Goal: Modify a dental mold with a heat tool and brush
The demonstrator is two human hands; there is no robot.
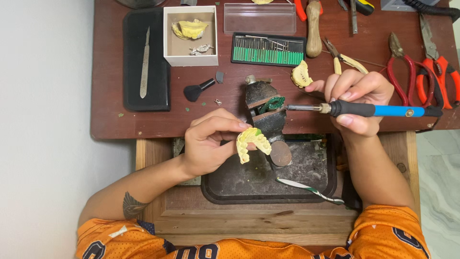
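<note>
My left hand (208, 144) holds a yellow dental cast (251, 142) by its left side, just in front of a small dark vise (263, 103). Green wax (274, 102) sits clamped in the vise jaws. My right hand (353, 100) grips a soldering iron with a blue and black handle (378, 111). Its metal tip (299, 108) points left and reaches the green wax. A second yellow cast piece (301, 74) lies beside my right fingers.
A dark tray (314, 184) sits under the vise with a striped toothbrush (311, 190). The brown bench holds a white box (190, 52) with another cast, a green bur rack (267, 52), a black mat (158, 91) with a blade, red pliers (407, 72) and cutters (443, 69) at right.
</note>
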